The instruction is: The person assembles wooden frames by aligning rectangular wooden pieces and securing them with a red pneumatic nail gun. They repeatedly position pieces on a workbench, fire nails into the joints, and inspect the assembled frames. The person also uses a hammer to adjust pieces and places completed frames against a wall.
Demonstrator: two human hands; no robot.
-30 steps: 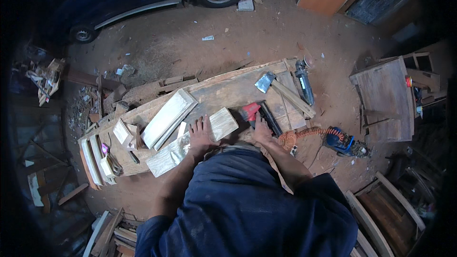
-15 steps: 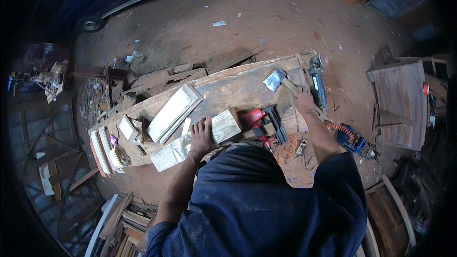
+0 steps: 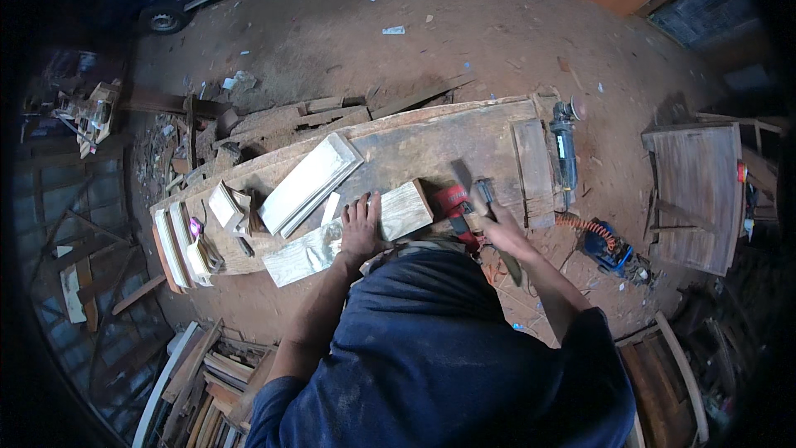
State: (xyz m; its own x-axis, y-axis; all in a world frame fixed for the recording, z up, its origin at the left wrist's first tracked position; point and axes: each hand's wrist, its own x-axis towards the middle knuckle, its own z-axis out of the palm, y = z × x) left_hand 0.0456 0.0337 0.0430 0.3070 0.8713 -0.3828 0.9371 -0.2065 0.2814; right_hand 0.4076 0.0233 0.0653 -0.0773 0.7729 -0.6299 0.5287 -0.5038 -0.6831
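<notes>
My left hand (image 3: 360, 228) grips a thick wooden block (image 3: 402, 214) across its width, fingers over the far edge and thumb on the near side. The block lies slanted on the workbench, its top worn white and its right end bare brown. My right hand (image 3: 504, 232) is closed round the wooden handle of a hatchet (image 3: 463, 174). The hatchet's head is raised, blurred, just right of the block's end. Beneath the hatchet lies a red and black nail gun (image 3: 453, 202), partly covered by my right hand and the handle.
White moulded boards (image 3: 313, 182) and shorter offcuts (image 3: 228, 211) occupy the left of the workbench (image 3: 444, 137). An angle grinder (image 3: 565, 149) lies at its right end, near an orange coiled hose (image 3: 589, 222). Scrap wood (image 3: 332, 116) lies beyond the far edge.
The hatchet has come left and nearer in my right hand, from the right of the bench to above the nail gun. My left hand stays on the block.
</notes>
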